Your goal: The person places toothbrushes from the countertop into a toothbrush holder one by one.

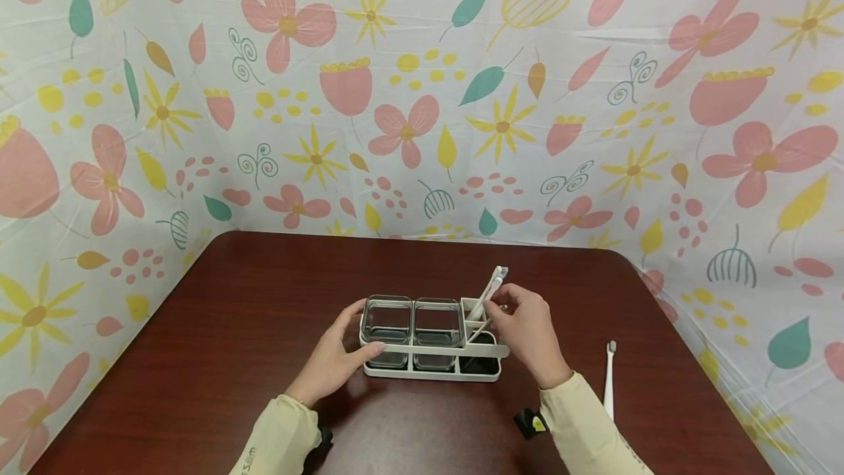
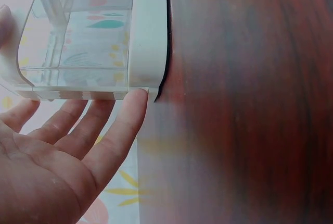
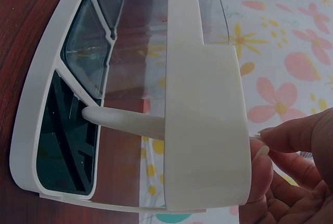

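Note:
A white toothbrush holder [image 1: 435, 350] stands on the table, with two clear cups [image 1: 387, 321] in its left and middle places. My left hand [image 1: 336, 358] grips its left end, thumb on the front rail and fingers along the end wall. At the right end, my right hand [image 1: 527, 325] pinches a white toothbrush [image 1: 488, 295] tilted in the small slots, its head pointing up and right. In the right wrist view a white handle [image 3: 125, 122] passes below the upper rail to the dark base compartment [image 3: 67, 140]. The pinching fingertips are partly hidden behind the holder there.
Another white toothbrush [image 1: 609, 380] lies on the dark red-brown table [image 1: 264, 292] to the right, partly covered by the right sleeve. A white cloth [image 1: 409, 57] with flower prints hangs behind the table and along its sides.

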Action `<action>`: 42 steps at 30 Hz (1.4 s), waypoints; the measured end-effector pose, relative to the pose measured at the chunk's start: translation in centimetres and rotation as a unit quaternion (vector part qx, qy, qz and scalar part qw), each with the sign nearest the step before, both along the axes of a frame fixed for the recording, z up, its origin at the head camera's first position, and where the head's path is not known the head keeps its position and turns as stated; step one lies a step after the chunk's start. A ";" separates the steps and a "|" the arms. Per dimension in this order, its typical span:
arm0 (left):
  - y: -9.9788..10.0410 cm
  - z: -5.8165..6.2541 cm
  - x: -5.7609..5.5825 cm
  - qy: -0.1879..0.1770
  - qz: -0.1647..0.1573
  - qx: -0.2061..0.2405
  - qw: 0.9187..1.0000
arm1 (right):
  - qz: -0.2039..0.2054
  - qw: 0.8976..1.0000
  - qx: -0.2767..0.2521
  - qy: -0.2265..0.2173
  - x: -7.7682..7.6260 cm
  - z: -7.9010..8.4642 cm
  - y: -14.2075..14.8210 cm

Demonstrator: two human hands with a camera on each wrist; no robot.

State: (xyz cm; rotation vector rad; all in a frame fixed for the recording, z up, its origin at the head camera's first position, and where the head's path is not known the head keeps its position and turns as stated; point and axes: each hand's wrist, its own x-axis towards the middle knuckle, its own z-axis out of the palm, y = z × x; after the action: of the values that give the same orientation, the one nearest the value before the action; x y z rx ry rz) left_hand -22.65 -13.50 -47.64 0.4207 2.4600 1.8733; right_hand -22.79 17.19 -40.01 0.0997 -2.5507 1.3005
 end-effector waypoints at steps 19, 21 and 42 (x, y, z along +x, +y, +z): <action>0.1 -0.1 -0.2 -0.004 -0.005 0.001 1.000 | -0.032 0.999 0.025 -0.008 -0.2 0.4 0.0; 0.1 0.0 -0.1 -0.005 -0.003 0.002 1.000 | -0.035 0.999 0.035 -0.002 -0.1 0.5 0.0; 0.0 -0.2 -0.1 0.000 0.006 -0.005 1.000 | -0.077 0.990 0.077 0.095 0.6 1.4 1.2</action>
State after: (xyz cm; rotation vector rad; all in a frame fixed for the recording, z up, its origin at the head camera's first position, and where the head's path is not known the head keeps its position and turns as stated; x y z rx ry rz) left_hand -22.73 -13.46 -47.82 0.4064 2.4777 1.8637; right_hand -22.15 18.43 -38.61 0.0528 -2.4397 0.9871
